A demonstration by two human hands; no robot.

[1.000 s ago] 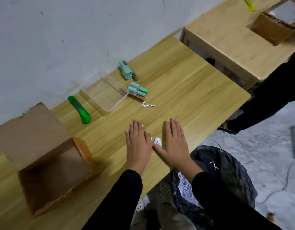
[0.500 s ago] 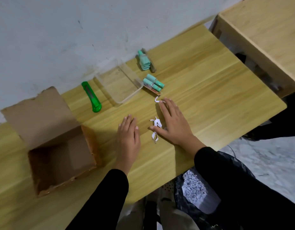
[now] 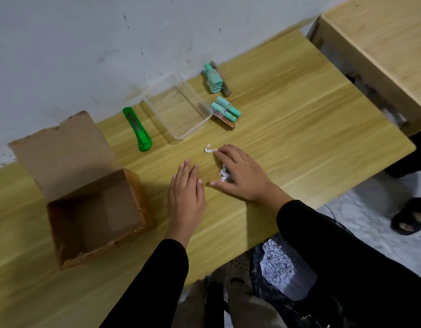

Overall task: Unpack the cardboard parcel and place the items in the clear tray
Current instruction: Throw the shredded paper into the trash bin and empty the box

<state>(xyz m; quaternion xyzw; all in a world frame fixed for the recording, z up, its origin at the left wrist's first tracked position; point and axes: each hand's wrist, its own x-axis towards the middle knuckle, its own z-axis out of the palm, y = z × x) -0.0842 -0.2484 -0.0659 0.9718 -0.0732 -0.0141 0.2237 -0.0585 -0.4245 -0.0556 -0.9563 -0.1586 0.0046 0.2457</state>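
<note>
An open cardboard parcel stands at the left of the wooden table, flap up, its inside bare. The clear tray sits near the wall with nothing in it. Two teal battery packs lie beside it: one touching its right side, another further back. My left hand rests flat on the table, fingers straight. My right hand lies over small white paper scraps, fingers spread; another white scrap lies at its fingertips.
A green utility knife lies between parcel and tray. A second wooden table stands at the far right. Below the table's front edge is a black bag with shredded paper. Another person's sandalled foot is on the floor.
My right hand has slid forward over the paper scraps toward the curled white scrap. My left hand stayed flat on the table. The camera has swung left and down.
</note>
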